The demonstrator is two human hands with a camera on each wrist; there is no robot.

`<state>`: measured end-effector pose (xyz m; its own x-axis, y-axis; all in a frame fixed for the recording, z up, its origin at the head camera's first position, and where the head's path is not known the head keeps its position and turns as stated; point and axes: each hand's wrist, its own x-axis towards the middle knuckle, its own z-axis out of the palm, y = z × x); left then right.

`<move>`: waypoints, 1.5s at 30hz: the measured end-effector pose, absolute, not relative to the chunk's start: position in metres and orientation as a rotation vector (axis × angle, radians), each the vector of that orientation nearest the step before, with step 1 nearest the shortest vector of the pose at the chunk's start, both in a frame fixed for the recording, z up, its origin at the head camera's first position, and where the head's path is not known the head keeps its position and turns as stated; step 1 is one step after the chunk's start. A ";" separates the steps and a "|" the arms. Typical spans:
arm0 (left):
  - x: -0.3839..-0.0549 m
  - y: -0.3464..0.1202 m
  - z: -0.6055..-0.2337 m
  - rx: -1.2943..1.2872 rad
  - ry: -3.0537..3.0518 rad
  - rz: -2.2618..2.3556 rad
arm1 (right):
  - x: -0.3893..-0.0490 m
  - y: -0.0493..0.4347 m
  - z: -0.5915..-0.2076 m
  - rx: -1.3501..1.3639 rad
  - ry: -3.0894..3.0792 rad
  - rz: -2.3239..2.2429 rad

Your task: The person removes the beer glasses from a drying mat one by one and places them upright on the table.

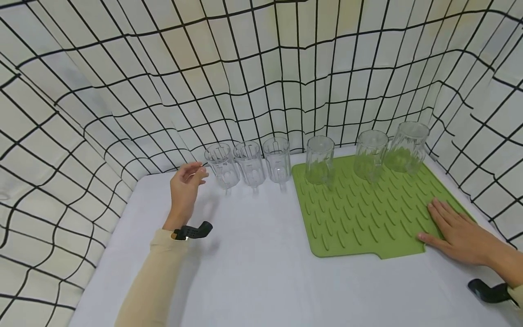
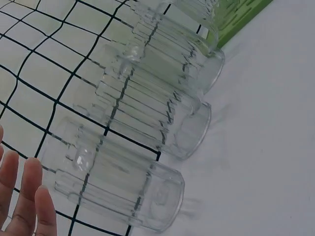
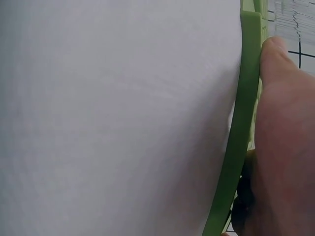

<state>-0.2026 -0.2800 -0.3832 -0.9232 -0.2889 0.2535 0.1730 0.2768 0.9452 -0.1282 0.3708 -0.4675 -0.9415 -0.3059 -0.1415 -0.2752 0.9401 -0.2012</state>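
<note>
Three clear glass mugs stand in a row on the white table: a left one [image 1: 222,165], a middle one [image 1: 250,164] and a right one [image 1: 278,161]. My left hand [image 1: 186,188] is just left of the leftmost mug, holding nothing. In the left wrist view its fingers [image 2: 30,191] are loosely bent close to that glass mug [image 2: 115,179]. A green ridged drying mat [image 1: 359,218] lies to the right, with three more glass mugs at its back. My right hand [image 1: 459,231] rests on the mat's front right part, fingers extended; its thumb [image 3: 278,59] lies along the mat's edge.
On the mat are a left mug [image 1: 320,161], a middle mug [image 1: 369,156] and a right mug [image 1: 406,147], which looks tilted. White cloth walls with a black grid [image 1: 261,68] rise behind and beside the white table [image 1: 253,268].
</note>
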 end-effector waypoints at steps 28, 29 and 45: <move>-0.209 -0.164 -0.350 -0.404 -2.282 -1.802 | -0.128 0.368 -0.469 -0.452 2.930 -0.260; -0.209 -0.160 -0.351 -0.420 -2.296 -1.798 | -0.128 0.368 -0.469 -0.450 2.930 -0.263; -0.210 -0.094 -0.370 -0.667 -2.460 -1.813 | -0.126 0.367 -0.463 -0.429 2.920 -0.275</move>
<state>-0.2100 -0.0937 -0.3701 -0.9089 0.3276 0.2581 0.3435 0.2372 0.9087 -0.1255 0.3673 -0.4628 -0.9428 -0.2990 -0.1471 -0.2663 0.9415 -0.2068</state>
